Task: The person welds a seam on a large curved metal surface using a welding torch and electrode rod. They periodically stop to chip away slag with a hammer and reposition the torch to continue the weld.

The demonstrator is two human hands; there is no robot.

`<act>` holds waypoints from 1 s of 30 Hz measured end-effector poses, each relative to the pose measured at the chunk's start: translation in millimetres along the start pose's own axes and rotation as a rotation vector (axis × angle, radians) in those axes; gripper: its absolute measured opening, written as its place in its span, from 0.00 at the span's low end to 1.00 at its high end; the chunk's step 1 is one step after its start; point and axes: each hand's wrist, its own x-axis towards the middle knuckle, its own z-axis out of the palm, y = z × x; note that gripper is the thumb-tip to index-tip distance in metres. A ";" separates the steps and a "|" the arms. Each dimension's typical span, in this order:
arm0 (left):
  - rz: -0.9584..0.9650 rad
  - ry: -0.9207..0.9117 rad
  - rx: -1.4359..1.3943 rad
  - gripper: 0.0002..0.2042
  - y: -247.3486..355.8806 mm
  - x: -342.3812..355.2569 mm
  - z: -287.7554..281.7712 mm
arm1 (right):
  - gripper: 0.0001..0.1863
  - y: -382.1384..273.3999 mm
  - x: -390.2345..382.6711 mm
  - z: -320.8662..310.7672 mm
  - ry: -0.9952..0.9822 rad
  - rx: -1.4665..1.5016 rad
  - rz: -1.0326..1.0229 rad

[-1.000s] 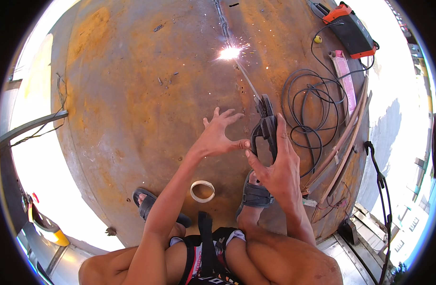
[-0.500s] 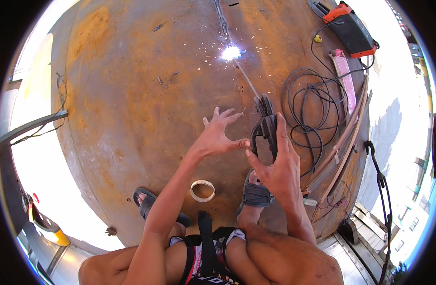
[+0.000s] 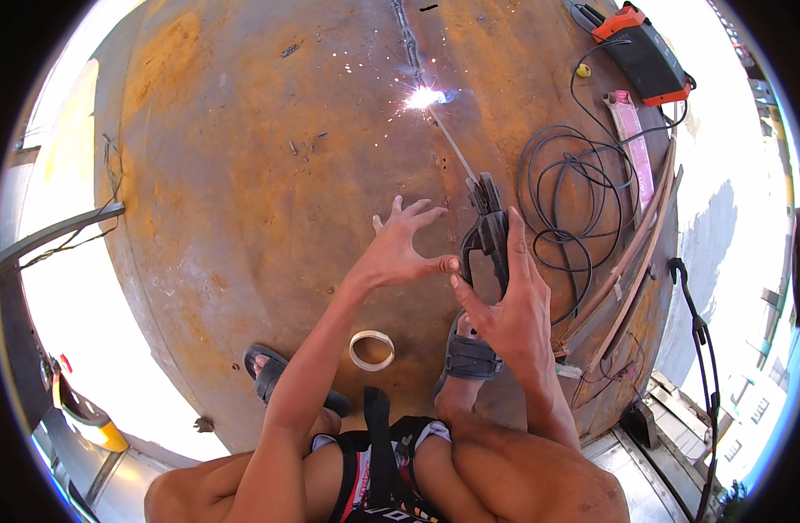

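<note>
My right hand (image 3: 515,315) is closed around a black electrode holder (image 3: 496,240), its index finger stretched along the side. The holder's jaws clamp a thin welding rod (image 3: 455,148) that slants up and left. At the rod's far tip a bright arc (image 3: 424,98) throws sparks, on the line of a dark weld seam (image 3: 407,39) running away across rusty steel plate (image 3: 234,192). My left hand (image 3: 398,248) has its fingers spread, and its thumb tip touches or nearly touches the holder's lever beside my right thumb. The glare hides the rod's very end.
Black cable (image 3: 583,196) lies coiled at the right, below an orange-and-black welding machine (image 3: 648,57). A pink packet (image 3: 631,144) and long metal strips (image 3: 622,279) lie near the plate's right edge. A pale ring (image 3: 371,350) sits between my sandalled feet.
The arc's glow and the spray of sparks have changed shape. Both hands and the electrode holder look the same.
</note>
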 end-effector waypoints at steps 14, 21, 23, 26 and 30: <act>-0.012 -0.016 -0.030 0.64 0.9 0.4 -3.2 | 0.58 -1.2 -2.6 6.7 0.066 0.064 0.044; -0.013 -0.032 0.008 0.61 -3.1 0.6 -1.8 | 0.57 3.9 -1.8 8.4 0.074 0.003 0.001; -0.013 -0.031 0.011 0.61 -2.9 0.5 -1.6 | 0.57 6.2 -2.0 9.2 0.080 -0.008 -0.017; -0.015 -0.029 0.013 0.61 -3.8 -0.4 -2.0 | 0.56 5.6 -2.2 10.3 0.072 0.012 0.002; -0.008 -0.015 0.016 0.57 0.8 -1.4 -1.6 | 0.55 12.1 -2.5 12.6 0.097 0.062 0.005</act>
